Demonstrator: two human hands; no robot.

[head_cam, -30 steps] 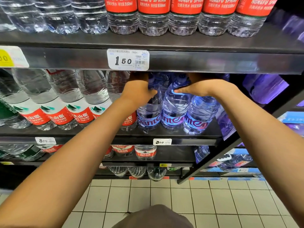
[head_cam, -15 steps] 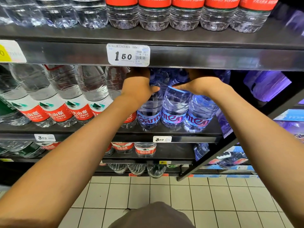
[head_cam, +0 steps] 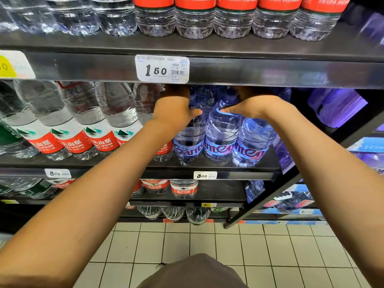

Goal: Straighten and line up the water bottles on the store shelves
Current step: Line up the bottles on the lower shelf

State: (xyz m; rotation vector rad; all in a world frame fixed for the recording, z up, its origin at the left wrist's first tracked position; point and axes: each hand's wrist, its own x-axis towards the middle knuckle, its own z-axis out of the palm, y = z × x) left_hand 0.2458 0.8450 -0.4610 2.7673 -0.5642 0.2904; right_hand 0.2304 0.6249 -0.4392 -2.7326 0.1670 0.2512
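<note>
Three blue-tinted Ganten bottles stand side by side at the front of the middle shelf [head_cam: 207, 168], long axes upright, labels facing out: the left Ganten bottle [head_cam: 188, 142], the middle Ganten bottle [head_cam: 220, 134] and the right Ganten bottle [head_cam: 252, 142], each touching its neighbour. Their caps and necks run up into the shadow under the upper shelf [head_cam: 270, 73] and are hard to make out; more blue bottles behind them are only dim shapes.

The left hand [head_cam: 173, 113] sits at the shoulder of the left Ganten bottle, thumb pressed against its side — the fingers reach behind and above it, out of sight, so whether they close round it cannot be told. The right hand [head_cam: 251, 107] lies over the shoulder of the middle Ganten bottle, thumb on its front; its fingers are likewise hidden in the dark.

To the left, a row of red-labelled 1.5L bottles [head_cam: 83, 129] shares the same shelf, partly covered by the left forearm. Above, 550ml red-labelled bottles [head_cam: 195, 19] are cut off at the top edge. A 1.50 price tag [head_cam: 162, 68] is fixed to the upper shelf's edge, a 3.00 price tag [head_cam: 205, 175] to the middle one's.
</note>
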